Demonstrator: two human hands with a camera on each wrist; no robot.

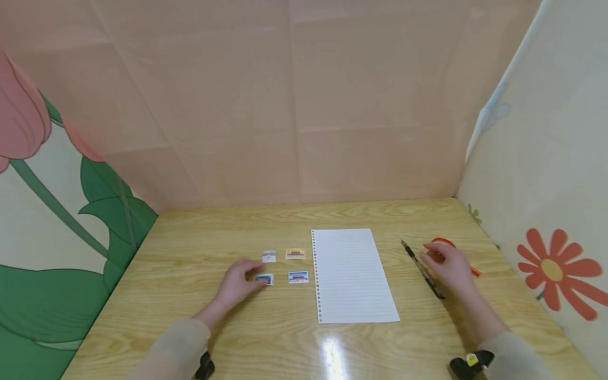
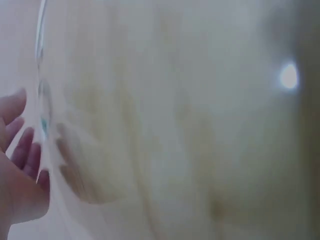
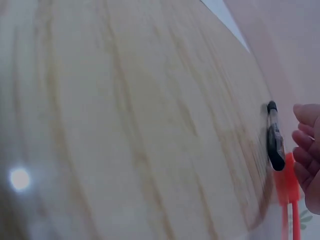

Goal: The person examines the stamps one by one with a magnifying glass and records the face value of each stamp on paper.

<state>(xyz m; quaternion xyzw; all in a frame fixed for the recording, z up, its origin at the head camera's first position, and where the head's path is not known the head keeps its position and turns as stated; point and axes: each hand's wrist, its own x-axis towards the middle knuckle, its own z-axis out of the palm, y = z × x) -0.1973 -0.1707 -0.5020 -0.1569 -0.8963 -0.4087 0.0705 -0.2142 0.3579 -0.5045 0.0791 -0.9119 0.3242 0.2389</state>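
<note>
My left hand (image 1: 237,283) is at a small stamp-like picture (image 1: 268,277), its fingertips covering part of it; I cannot tell whether they touch it. Three more such pictures lie close by: a pale one (image 1: 268,257), a yellow one (image 1: 295,254) and a blue one (image 1: 298,277). In the left wrist view the fingers (image 2: 31,150) are spread and loosely bent. My right hand (image 1: 448,267) hovers between a black pen (image 1: 423,270) and a red object (image 1: 475,272), holding nothing visible. It partly hides the red object, whose kind is unclear.
A lined sheet of loose-leaf paper (image 1: 353,277) with punched holes down its left edge lies mid-table between the hands. The wooden table (image 1: 199,232) meets a pinkish backdrop (image 1: 294,105) behind and flower-printed panels (image 1: 551,269) at both sides.
</note>
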